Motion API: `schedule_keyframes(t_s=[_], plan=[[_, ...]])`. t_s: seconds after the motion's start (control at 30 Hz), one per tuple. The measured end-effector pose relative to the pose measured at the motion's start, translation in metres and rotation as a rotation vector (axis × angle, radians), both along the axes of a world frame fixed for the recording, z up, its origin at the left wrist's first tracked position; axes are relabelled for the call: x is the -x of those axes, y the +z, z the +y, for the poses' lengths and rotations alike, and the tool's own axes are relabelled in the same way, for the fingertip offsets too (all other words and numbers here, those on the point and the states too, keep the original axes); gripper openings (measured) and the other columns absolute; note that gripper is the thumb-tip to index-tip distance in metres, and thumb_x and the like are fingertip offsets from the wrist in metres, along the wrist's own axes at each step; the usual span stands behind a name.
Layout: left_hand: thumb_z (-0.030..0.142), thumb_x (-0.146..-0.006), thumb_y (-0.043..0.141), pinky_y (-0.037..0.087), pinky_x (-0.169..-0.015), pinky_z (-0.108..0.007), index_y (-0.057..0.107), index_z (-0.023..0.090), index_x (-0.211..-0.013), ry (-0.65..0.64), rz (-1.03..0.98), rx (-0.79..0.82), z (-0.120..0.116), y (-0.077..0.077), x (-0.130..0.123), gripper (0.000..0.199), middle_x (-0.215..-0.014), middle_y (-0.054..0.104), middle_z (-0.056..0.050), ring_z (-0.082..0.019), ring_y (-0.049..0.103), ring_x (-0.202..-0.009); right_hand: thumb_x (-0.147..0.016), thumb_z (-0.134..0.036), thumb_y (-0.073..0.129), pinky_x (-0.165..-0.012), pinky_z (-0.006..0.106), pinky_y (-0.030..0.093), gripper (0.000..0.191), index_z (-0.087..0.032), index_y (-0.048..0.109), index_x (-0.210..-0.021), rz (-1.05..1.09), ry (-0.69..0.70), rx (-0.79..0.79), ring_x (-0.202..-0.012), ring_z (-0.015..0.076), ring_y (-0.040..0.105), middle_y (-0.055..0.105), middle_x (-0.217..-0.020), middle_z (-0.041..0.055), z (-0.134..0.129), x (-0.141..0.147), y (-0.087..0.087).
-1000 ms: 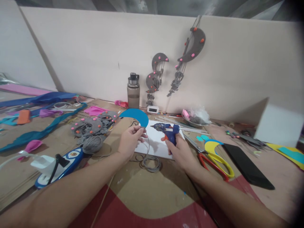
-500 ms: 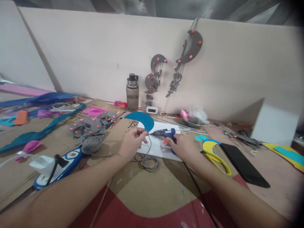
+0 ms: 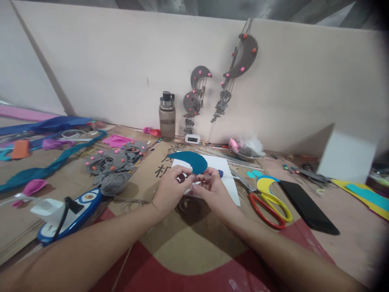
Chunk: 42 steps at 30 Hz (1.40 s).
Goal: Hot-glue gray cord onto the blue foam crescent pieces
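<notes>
On the cardboard (image 3: 173,248) lies a white sheet (image 3: 230,187), your blue crescent (image 3: 199,162) over its far-left corner. Your left hand (image 3: 172,186) seems to pinch the crescent's near tip, probably for joining; the next move calls for steadiness. Your right hand (image 3: 214,190) curls, grip unclear. Nearest Chinese character (image 3: 161,171) resembles 机.

Pale partition wall (image 3: 121,61) behind pinkish tabletop (image 3: 355,231) (blurred grey backdrop (image 3: 188,7) above).
</notes>
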<state>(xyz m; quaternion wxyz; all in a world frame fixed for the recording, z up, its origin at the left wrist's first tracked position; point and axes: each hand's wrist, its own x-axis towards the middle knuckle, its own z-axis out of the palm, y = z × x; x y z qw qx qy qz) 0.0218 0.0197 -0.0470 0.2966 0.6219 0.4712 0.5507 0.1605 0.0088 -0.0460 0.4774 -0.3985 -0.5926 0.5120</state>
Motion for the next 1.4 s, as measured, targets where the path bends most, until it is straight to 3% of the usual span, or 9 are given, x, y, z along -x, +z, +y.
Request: schedule_keyframes(t_s=[0.1, 0.27, 0.4, 0.7, 1.4], plan=[[0.032, -0.07, 0.062, 0.04, -0.059, -0.023, 0.066, 0.018, -0.076, 0.008, -0.027, 0.048, 0.0, 0.0, -0.001, 0.015, -0.071, 0.062, -0.001, -0.012, 0.052, -0.061, -0.074, -0.031, 0.059, -0.05, 0.021, 0.041, 0.035, -0.023, 0.038, -0.101, -0.05, -0.082, 0.02, -0.056, 0.0087, 0.05, 0.049, -0.073, -0.0061, -0.001, -0.002, 0.003], [0.035, -0.072, 0.062, 0.041, -0.06, -0.023, 0.065, 0.017, -0.079, 0.005, -0.044, 0.109, 0.002, -0.004, 0.0, 0.02, -0.071, 0.063, -0.001, -0.013, 0.053, -0.064, -0.078, -0.032, 0.055, -0.053, 0.021, 0.036, 0.014, -0.019, 0.05, -0.082, -0.192, -0.155, -0.072, -0.061, 0.0091, 0.044, 0.049, -0.072, -0.0034, -0.002, -0.01, 0.008], [0.036, -0.072, 0.061, 0.041, -0.061, -0.023, 0.065, 0.017, -0.077, -0.043, -0.076, 0.153, 0.001, -0.003, 0.0, 0.021, -0.074, 0.064, -0.003, -0.014, 0.054, -0.067, -0.079, -0.034, 0.054, -0.057, 0.022, 0.036, 0.015, -0.019, 0.053, -0.077, -0.217, -0.189, -0.123, -0.063, 0.0102, 0.045, 0.053, -0.071, -0.0027, -0.004, -0.011, 0.01], [0.039, -0.069, 0.064, 0.032, -0.044, -0.02, 0.061, 0.017, -0.074, -0.158, -0.258, 0.334, -0.002, -0.001, -0.004, 0.023, -0.052, 0.05, 0.005, -0.006, 0.038, -0.041, -0.08, -0.038, 0.053, -0.057, 0.023, 0.036, 0.02, -0.019, 0.054, -0.075, -0.221, -0.244, -0.142, -0.063, 0.0111, 0.046, 0.055, -0.071, -0.0016, -0.002, -0.013, 0.008], [0.039, -0.068, 0.067, 0.025, -0.041, -0.018, 0.06, 0.016, -0.074, -0.325, -0.393, 0.392, -0.002, -0.002, -0.003, 0.025, -0.051, 0.045, 0.006, -0.004, 0.032, -0.041, -0.077, -0.037, 0.054, -0.056, 0.023, 0.035, 0.02, -0.019, 0.054, -0.069, -0.274, -0.289, -0.138, -0.06, 0.0115, 0.044, 0.053, -0.065, -0.0024, -0.001, -0.014, 0.007]])
